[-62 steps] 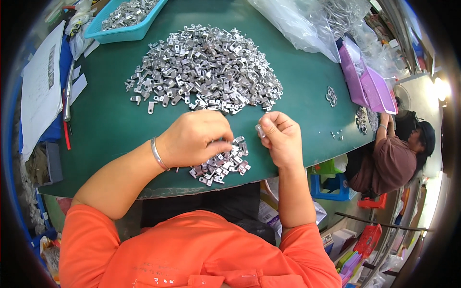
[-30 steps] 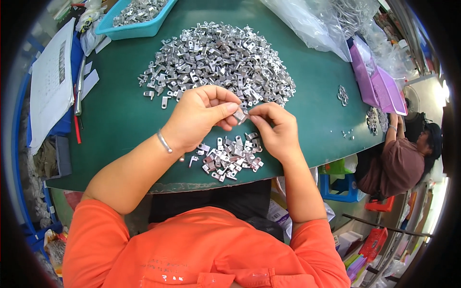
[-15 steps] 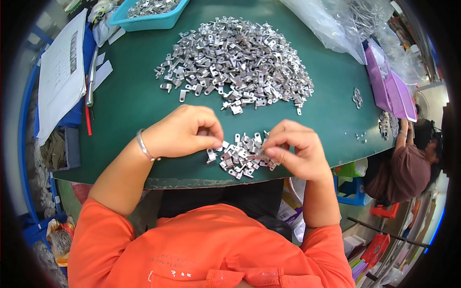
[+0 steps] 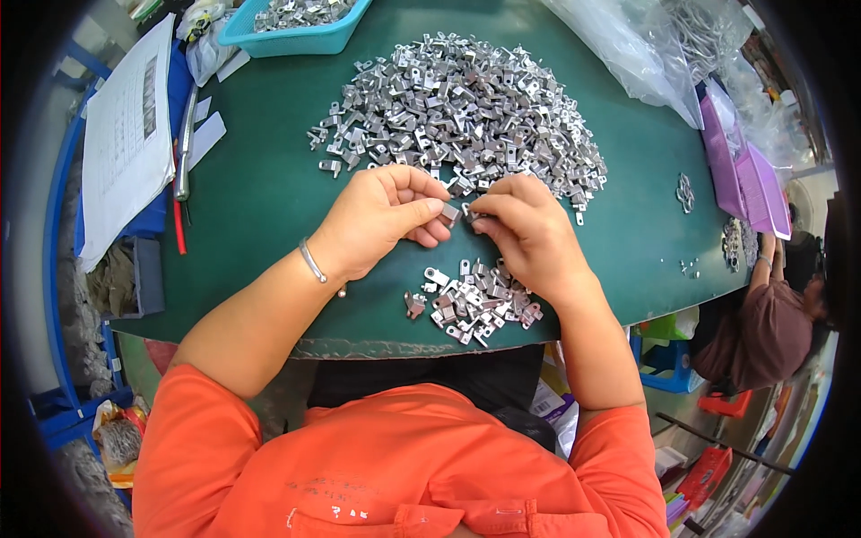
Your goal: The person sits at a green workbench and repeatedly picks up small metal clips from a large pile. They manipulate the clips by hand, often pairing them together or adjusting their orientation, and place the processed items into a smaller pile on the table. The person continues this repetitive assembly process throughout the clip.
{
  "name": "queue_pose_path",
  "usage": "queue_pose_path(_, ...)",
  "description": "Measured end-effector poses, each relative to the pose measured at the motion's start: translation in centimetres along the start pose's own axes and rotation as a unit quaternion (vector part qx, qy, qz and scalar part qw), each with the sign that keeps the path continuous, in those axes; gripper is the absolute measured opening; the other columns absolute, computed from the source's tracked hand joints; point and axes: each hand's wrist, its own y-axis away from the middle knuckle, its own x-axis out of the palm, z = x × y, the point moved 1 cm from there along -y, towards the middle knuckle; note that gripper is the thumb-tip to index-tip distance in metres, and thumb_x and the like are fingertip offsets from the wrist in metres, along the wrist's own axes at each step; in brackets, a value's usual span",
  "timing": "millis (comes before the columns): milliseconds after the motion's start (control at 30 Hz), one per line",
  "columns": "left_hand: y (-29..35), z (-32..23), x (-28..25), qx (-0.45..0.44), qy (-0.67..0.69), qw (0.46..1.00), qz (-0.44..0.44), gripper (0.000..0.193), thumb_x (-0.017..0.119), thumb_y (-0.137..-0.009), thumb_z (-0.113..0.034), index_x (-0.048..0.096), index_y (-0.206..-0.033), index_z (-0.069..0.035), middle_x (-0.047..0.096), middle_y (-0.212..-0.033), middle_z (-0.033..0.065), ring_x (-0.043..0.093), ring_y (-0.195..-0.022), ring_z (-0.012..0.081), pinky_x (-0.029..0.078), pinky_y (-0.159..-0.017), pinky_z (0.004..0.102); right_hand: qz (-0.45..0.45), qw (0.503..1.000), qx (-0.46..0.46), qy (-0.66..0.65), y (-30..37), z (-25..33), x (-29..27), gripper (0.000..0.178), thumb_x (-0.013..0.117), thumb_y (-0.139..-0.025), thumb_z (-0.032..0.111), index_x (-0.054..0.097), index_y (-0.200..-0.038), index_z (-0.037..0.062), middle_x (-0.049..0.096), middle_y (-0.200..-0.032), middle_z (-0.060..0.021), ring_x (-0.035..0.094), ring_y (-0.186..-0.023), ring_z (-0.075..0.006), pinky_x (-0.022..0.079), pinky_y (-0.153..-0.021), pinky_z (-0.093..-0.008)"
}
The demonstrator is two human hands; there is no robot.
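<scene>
Between its thumb and fingers my left hand [image 4: 391, 215] pinches a small bent metal bracket [image 4: 449, 214]. Close beside it, my right hand [image 4: 527, 226] grips another small metal piece [image 4: 469, 213], mostly covered by the fingertips. The two pieces are almost touching, just in front of a big heap of metal brackets [image 4: 475, 112] with holes in them. Nearer my body lies a smaller pile of similar brackets [image 4: 480, 303], some joined in pairs as far as I can see. One darker bracket [image 4: 413, 305] sits at that pile's left edge.
A turquoise basket [image 4: 296, 39] of metal parts stands far left, with papers [image 4: 126, 143] nearer. Purple trays [image 4: 762, 193], a clear plastic bag [image 4: 619, 58] and a small chain-like metal cluster [image 4: 685, 193] lie right. A co-worker [image 4: 753, 332] sits at the right.
Both hands have moved away from the small pile, up toward the large heap, and come close together. A bracket now shows in the left fingers. The whole view has shifted slightly.
</scene>
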Motion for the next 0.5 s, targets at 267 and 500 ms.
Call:
queue_pose_path(267,0.1,-0.2,0.3,-0.026,0.049,0.998,0.020,0.013,0.061,-0.089,-0.003,0.062,-0.100,0.004,0.068,-0.087,0.0130,0.067,-0.072,0.0163,0.056,-0.064,0.0266,0.034,0.766,0.369,-0.526,0.4,-1.1,-1.7,0.018,0.061,-0.091,0.008,0.064,-0.102,-0.0060,0.066,-0.080,-0.0071,0.055,-0.058,-0.0061,0.042,-0.046,-0.0168)
queue_pose_path(500,0.5,-1.1,-0.1,-0.024,-0.048,0.996,0.075,0.007,0.064,-0.084,0.002,0.067,-0.091,0.003,0.067,-0.082,0.0089,0.064,-0.069,0.0127,0.053,-0.064,0.0245,0.057,0.740,0.338,-0.579,1.0,-1.5,-2.3,0.019,0.060,-0.092,0.008,0.064,-0.103,-0.0071,0.065,-0.078,-0.0075,0.053,-0.054,-0.0069,0.042,-0.046,-0.0170)
